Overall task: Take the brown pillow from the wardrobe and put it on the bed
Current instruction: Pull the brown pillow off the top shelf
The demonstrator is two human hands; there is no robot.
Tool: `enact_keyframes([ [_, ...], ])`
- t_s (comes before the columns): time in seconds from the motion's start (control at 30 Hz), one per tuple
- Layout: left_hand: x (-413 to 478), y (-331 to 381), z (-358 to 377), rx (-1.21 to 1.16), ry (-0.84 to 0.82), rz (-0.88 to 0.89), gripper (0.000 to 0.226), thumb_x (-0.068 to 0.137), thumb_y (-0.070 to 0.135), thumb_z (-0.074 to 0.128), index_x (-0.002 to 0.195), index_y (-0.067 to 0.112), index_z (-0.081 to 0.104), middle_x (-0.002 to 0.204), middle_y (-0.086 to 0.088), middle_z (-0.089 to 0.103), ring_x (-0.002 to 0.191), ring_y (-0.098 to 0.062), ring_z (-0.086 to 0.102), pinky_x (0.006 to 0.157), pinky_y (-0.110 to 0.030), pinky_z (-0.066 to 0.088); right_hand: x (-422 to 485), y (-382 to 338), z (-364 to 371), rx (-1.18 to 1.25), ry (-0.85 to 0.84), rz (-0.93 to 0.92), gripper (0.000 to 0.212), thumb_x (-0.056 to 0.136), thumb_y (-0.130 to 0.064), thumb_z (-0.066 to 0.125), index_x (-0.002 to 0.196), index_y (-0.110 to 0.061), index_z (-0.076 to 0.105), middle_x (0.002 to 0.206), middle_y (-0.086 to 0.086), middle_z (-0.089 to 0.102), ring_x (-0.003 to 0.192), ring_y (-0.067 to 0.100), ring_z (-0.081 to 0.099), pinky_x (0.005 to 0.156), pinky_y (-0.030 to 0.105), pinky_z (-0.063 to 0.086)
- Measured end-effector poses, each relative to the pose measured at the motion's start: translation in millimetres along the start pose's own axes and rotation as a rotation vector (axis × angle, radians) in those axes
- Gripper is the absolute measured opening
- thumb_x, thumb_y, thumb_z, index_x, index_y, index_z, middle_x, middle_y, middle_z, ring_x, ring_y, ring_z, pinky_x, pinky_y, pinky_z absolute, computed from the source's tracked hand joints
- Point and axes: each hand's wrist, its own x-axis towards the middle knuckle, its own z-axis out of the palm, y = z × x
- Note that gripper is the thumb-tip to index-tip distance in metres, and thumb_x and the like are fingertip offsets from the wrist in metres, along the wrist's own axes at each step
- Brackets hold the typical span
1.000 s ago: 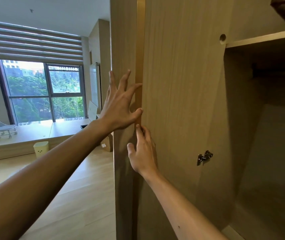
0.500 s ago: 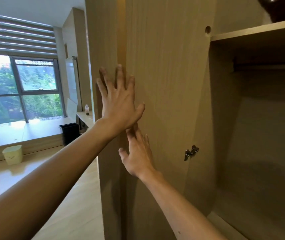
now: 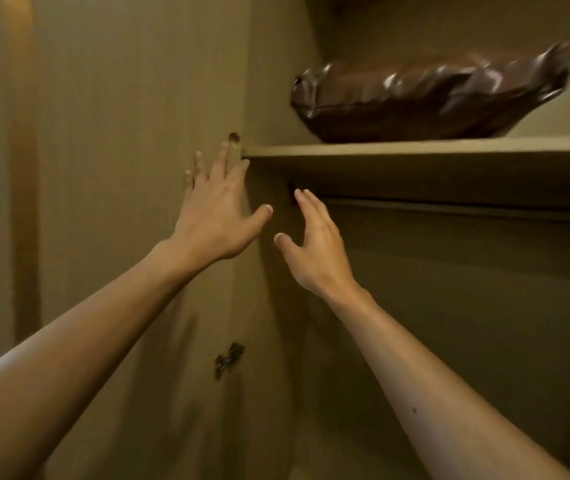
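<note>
One brown pillow (image 3: 425,98) lies on the shelf (image 3: 415,148); left hand (image 3: 216,216) and right hand (image 3: 314,251) reach up, spread, empty.

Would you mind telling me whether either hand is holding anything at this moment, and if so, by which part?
Nothing is held. The left hand and right hand are both open and empty, below the shelf bearing the glossy brown pillow.

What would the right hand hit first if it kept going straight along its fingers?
Probably the underside of the shelf: the right hand points up and inward just below its front edge, beside the rail end. The brown pillow lies above the shelf. Depth is unclear.
</note>
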Motion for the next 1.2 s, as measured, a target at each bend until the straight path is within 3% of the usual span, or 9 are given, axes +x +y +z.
enact_keyframes([
  [0.2, 70, 80, 2, -0.106, 0.133, 0.146, 0.085, 0.092, 0.058, 0.060, 0.161, 0.020, 0.030, 0.174, -0.012, 0.014, 0.160, -0.040, 0.005, 0.127, -0.056, 0.009, 54, 10, -117, -0.223, 0.212, -0.103, 0.075, 0.098, -0.031, 0.068, 0.162, -0.023, 0.031, 0.170, -0.003, 0.028, 0.154, 0.019, 0.030, 0.119, 0.035, 0.029],
  [0.4, 148, 131, 11, -0.078, 0.197, 0.332, 0.085, 0.093, 0.056, 0.060, 0.162, 0.018, 0.028, 0.173, -0.012, 0.017, 0.160, -0.038, 0.008, 0.128, -0.055, 0.011, 106, 10, -194, -0.474, 0.337, -0.120, 0.073, 0.094, -0.030, 0.072, 0.159, -0.021, 0.039, 0.166, 0.001, 0.035, 0.150, 0.024, 0.039, 0.117, 0.041, 0.037],
  [0.5, 191, 141, 20, -0.009, 0.175, 0.390, 0.092, 0.090, 0.062, 0.061, 0.163, 0.020, 0.023, 0.174, -0.010, 0.014, 0.160, -0.038, 0.005, 0.127, -0.055, 0.010, 128, 20, -216, -0.668, 0.345, -0.106, 0.079, 0.091, -0.032, 0.076, 0.159, -0.021, 0.037, 0.168, 0.003, 0.033, 0.153, 0.025, 0.032, 0.126, 0.049, 0.027],
  [0.63, 237, 140, 33, 0.071, 0.026, 0.432, 0.108, 0.086, 0.064, 0.067, 0.166, 0.018, 0.010, 0.176, -0.009, 0.004, 0.161, -0.037, -0.002, 0.128, -0.056, 0.010, 159, 34, -233, -0.924, 0.310, -0.013, 0.087, 0.088, -0.033, 0.079, 0.161, -0.022, 0.032, 0.170, 0.006, 0.027, 0.158, 0.027, 0.022, 0.129, 0.053, 0.010],
  [0.73, 262, 136, 44, 0.095, -0.022, 0.465, 0.113, 0.085, 0.065, 0.068, 0.166, 0.017, 0.005, 0.176, -0.007, 0.003, 0.161, -0.038, -0.003, 0.127, -0.056, 0.007, 178, 42, -232, -1.020, 0.274, 0.025, 0.092, 0.085, -0.035, 0.082, 0.160, -0.021, 0.032, 0.170, 0.007, 0.028, 0.159, 0.029, 0.019, 0.128, 0.057, 0.008],
  [0.9, 284, 136, 63, 0.047, 0.043, 0.492, 0.110, 0.085, 0.067, 0.065, 0.166, 0.017, 0.008, 0.175, -0.006, 0.011, 0.161, -0.037, 0.006, 0.128, -0.057, 0.006, 204, 48, -221, -1.153, 0.229, 0.002, 0.093, 0.081, -0.044, 0.083, 0.158, -0.021, 0.036, 0.164, 0.006, 0.040, 0.155, 0.030, 0.029, 0.126, 0.061, 0.009],
  [1.03, 289, 135, 76, -0.006, 0.094, 0.514, 0.105, 0.086, 0.064, 0.064, 0.165, 0.017, 0.013, 0.174, -0.006, 0.018, 0.160, -0.035, 0.013, 0.128, -0.056, 0.011, 212, 51, -215, -1.244, 0.243, 0.015, 0.079, 0.082, -0.046, 0.082, 0.149, -0.021, 0.047, 0.146, 0.005, 0.057, 0.143, 0.032, 0.045, 0.124, 0.062, 0.015],
  [1.2, 279, 134, 75, -0.020, 0.109, 0.512, 0.098, 0.090, 0.060, 0.063, 0.164, 0.017, 0.016, 0.173, -0.008, 0.021, 0.159, -0.036, 0.015, 0.128, -0.057, 0.013, 207, 49, -210, -1.262, 0.293, -0.073, 0.047, 0.092, -0.032, 0.075, 0.134, -0.019, 0.060, 0.130, 0.004, 0.066, 0.127, 0.030, 0.057, 0.119, 0.057, 0.029],
])
